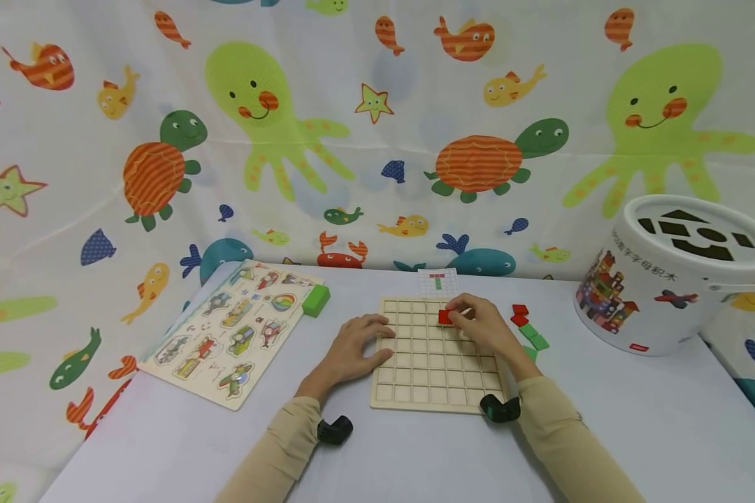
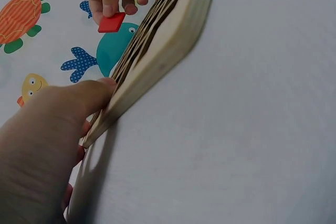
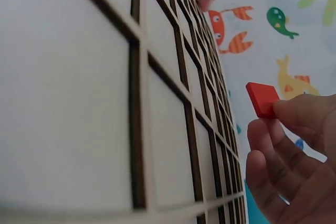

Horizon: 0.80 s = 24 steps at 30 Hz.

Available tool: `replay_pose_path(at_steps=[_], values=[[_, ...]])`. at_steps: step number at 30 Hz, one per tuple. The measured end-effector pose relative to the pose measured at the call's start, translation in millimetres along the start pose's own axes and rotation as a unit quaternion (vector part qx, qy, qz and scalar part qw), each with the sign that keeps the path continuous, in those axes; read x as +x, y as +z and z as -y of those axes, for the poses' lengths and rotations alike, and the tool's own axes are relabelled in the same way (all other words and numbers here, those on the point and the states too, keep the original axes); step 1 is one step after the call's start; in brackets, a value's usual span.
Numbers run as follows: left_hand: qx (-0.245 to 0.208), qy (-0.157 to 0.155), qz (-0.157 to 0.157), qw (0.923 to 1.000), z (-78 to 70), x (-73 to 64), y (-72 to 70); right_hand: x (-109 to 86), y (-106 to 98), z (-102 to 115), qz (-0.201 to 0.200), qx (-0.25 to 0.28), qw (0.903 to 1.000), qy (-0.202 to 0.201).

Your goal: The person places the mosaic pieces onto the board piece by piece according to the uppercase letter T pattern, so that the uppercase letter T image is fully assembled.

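A square red tile [image 3: 263,99] is pinched between the thumb and fingers of my right hand [image 1: 478,323], over the far part of a wooden grid board [image 1: 409,360]. In the right wrist view the tile is tilted and apart from the board. My left hand [image 1: 358,347] rests at the board's left edge, its thumb [image 2: 97,97] and fingertips touching the wood. Beyond the board's far edge lies a small pattern card [image 1: 438,282] with red and green squares in a T shape. Loose red tiles [image 1: 519,309] and green tiles [image 1: 539,341] lie right of the board.
On the left lies a picture puzzle board [image 1: 226,328] with a green block [image 1: 316,300] at its right edge. A white lidded bucket [image 1: 660,293] stands at the far right. Behind the white table [image 1: 415,461] hangs a cloth [image 1: 327,140] printed with sea animals.
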State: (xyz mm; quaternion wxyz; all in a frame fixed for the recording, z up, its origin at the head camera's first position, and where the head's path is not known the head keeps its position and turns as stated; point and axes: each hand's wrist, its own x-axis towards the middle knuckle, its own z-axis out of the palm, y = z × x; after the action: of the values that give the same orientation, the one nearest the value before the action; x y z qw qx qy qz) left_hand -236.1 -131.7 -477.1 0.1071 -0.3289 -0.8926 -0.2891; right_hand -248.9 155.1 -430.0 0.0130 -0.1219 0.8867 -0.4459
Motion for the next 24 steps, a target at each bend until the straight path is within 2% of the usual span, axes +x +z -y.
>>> replay_pose_path(at_steps=[9,20,24], values=[[-0.003,-0.011,0.01,0.9999,-0.7,-0.1,-0.7,13.2,15.2,8.0,0.02,-0.011,0.9993,-0.028],[-0.007,-0.005,0.003,1.0,-3.4,0.9,-1.7,24.8,26.5,18.5,0.023,-0.027,0.9993,-0.009],[-0.006,-0.005,0.005,1.0,-3.3,0.4,-1.4,27.2,28.6,20.2,0.028,-0.05,0.9983,0.0]])
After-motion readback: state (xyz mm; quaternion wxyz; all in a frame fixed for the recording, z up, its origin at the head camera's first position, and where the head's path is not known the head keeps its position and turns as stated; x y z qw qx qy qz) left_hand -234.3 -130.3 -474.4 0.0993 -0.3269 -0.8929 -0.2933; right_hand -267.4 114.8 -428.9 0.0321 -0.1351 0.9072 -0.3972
